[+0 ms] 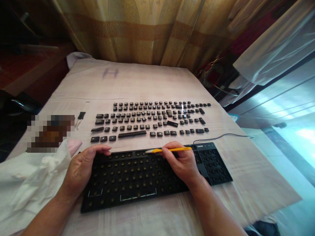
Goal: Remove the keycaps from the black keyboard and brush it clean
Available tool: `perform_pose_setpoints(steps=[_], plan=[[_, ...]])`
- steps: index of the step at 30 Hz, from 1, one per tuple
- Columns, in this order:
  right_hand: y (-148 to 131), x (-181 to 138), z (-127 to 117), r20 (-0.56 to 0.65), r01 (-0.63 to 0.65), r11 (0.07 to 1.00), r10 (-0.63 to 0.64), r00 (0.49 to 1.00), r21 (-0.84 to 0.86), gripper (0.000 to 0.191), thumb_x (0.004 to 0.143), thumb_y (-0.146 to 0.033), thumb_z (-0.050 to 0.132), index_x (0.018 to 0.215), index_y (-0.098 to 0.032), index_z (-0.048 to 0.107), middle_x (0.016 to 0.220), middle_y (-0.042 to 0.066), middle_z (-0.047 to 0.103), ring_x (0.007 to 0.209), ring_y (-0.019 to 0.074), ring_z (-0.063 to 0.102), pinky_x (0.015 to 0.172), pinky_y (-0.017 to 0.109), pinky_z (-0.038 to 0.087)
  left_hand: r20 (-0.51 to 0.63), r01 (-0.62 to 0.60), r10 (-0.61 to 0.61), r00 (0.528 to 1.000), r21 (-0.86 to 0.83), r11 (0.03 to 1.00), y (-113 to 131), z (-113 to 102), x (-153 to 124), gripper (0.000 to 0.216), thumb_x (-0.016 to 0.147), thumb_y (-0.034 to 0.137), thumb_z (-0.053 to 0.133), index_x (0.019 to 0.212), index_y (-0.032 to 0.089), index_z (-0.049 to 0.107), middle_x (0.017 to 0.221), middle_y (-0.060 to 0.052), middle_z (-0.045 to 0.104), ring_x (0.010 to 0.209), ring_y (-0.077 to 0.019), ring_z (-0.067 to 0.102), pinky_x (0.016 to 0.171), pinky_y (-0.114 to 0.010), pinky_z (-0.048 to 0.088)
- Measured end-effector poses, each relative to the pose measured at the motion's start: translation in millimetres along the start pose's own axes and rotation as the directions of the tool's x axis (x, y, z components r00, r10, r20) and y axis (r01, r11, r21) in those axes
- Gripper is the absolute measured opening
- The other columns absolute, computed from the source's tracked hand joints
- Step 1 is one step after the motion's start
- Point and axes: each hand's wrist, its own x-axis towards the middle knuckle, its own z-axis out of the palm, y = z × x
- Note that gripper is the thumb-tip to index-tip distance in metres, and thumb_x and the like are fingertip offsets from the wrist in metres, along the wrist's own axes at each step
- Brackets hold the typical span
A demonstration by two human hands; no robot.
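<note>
A black keyboard [145,175] with its keycaps off lies slightly slanted in front of me, bare key sockets showing. My left hand [82,164] grips its far left corner, with fingers curled over the back edge and partly hidden. Pinched in my right hand [180,160] is a slim yellow brush [156,150] with a pale tip. That tip meets the top row of sockets, near the middle of the keyboard. Beyond the back edge, loose black keycaps [133,133] are laid out in rows, roughly in keyboard order.
A small black tool with wire loops [81,115] lies left of the keycaps. White cloth [31,183] is bunched at the left, beside a blurred-out patch. The keyboard's cable [221,135] runs right across the pale tablecloth [147,82]. A curtain [137,29] hangs behind the table.
</note>
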Motion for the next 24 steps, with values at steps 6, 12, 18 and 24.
perform_pose_setpoints(steps=[6,12,18,24], plan=[[0.7,-3.0,0.6,-0.032,-0.045,0.996,0.047,0.998,0.072,0.008,0.089,-0.022,0.065,0.083,-0.023,0.070,0.075,0.002,0.076,0.064,0.0172,0.073,0.063,0.026,0.060,-0.003,-0.013,0.014,1.000,0.014,1.000,2.4,0.9,1.2,0.057,0.088,0.074,0.050,0.087,0.024,0.078,0.080,-0.003,0.076,0.087,-0.0241,0.070,0.095,-0.039,0.053],[-1.1,-2.3,-1.2,-0.050,0.002,1.000,-0.001,0.999,0.004,0.014,0.087,-0.018,0.063,0.074,-0.023,0.066,0.064,-0.001,0.072,0.055,0.0146,0.069,0.058,0.024,0.056,0.005,-0.024,0.024,1.000,0.019,1.000,2.0,0.6,0.9,0.056,0.089,0.072,0.049,0.089,0.023,0.078,0.081,-0.003,0.076,0.088,-0.0237,0.070,0.096,-0.038,0.053],[-0.4,-2.9,0.7,-0.037,0.015,0.999,-0.016,0.999,-0.036,0.012,0.087,-0.018,0.063,0.077,-0.023,0.067,0.068,0.001,0.073,0.059,0.0156,0.070,0.059,0.025,0.057,0.006,-0.022,0.022,1.000,0.011,1.000,3.3,1.0,-0.4,0.057,0.089,0.072,0.049,0.089,0.024,0.078,0.081,-0.003,0.076,0.088,-0.0233,0.069,0.095,-0.037,0.052],[2.8,-7.1,0.0,-0.076,0.024,1.000,-0.023,0.997,0.018,0.009,0.088,-0.016,0.063,0.085,-0.022,0.069,0.075,0.002,0.074,0.062,0.0159,0.071,0.061,0.025,0.058,0.020,-0.045,0.046,0.999,-0.011,0.999,-0.3,-0.4,-1.7,0.054,0.092,0.069,0.049,0.092,0.023,0.078,0.084,-0.002,0.076,0.090,-0.0217,0.069,0.095,-0.034,0.051]])
